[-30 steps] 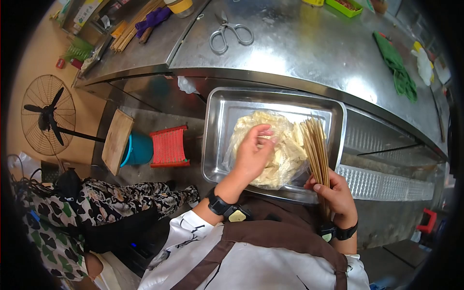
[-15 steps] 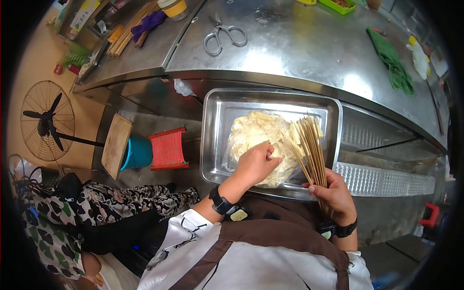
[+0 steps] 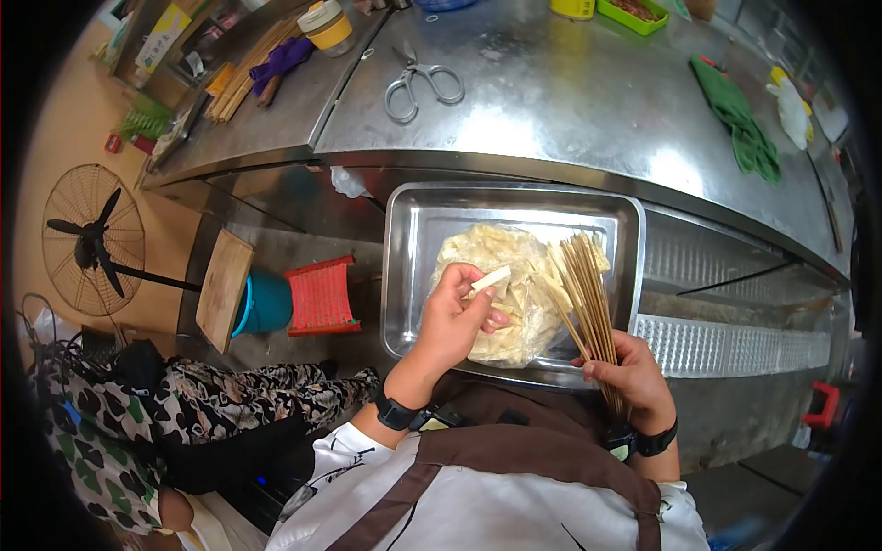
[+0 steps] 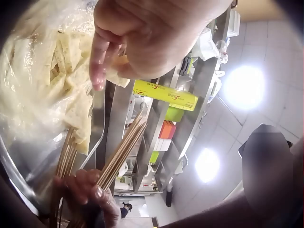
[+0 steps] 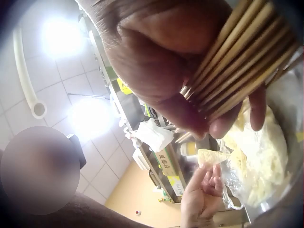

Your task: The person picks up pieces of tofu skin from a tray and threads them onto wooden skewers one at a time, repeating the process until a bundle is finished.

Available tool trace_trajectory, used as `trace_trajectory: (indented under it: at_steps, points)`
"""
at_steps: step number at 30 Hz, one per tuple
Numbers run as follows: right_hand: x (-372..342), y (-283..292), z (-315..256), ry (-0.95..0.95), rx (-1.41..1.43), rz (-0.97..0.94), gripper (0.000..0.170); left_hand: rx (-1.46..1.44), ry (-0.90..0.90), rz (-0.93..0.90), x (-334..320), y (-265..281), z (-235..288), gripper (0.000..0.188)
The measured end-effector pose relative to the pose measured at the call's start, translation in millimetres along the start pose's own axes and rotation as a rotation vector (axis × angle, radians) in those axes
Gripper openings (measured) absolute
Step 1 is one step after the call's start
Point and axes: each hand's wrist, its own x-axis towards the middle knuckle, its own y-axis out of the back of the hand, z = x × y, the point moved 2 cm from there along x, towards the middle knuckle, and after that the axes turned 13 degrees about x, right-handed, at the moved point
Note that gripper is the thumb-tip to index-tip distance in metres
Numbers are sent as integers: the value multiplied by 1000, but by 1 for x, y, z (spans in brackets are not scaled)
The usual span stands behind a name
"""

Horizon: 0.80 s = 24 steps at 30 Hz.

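Observation:
My left hand (image 3: 452,317) pinches a flat, pale yellow piece of food (image 3: 491,278), which looks like tofu skin, between thumb and fingers. Below it, a heap of similar pieces (image 3: 501,340) lies in a clear plastic bag inside a metal tray (image 3: 397,275). My right hand (image 3: 634,372) grips a bundle of thin bamboo skewers (image 3: 593,303) at the tray's right side, their far ends leaning over the food. One skewer slants apart from the bundle, toward the heap. In the right wrist view, the piece (image 5: 211,156) shows above the left fingertips, apart from the skewers.
A steel counter (image 3: 551,101) runs behind the tray, with scissors (image 3: 418,87) and a green cloth (image 3: 735,115) on it. To the left are a red stool (image 3: 322,294), a blue bucket (image 3: 266,303) and a fan (image 3: 92,234). Another person's patterned trousers (image 3: 248,395) show at lower left.
The left hand reached down to the heap and has come back up and left with a piece between its fingers. The right hand still grips the skewers; one now slants out from the bundle.

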Motion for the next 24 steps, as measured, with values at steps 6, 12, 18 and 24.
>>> trace_trajectory:
  at_steps: [6,12,18,24]
  points:
    - [-3,-3,4,34,8,-15,22,-22,-247,-7,4,-1,-22,26]
    - [-9,-8,1,-12,-25,30,15,-172,-298,218,-1,-11,-5,30]
    - [-6,0,12,26,-78,4,12,-591,-40,-84,5,-12,-7,30]
    - [-11,0,15,59,1,11,19,-744,33,-140,8,-19,-25,17]
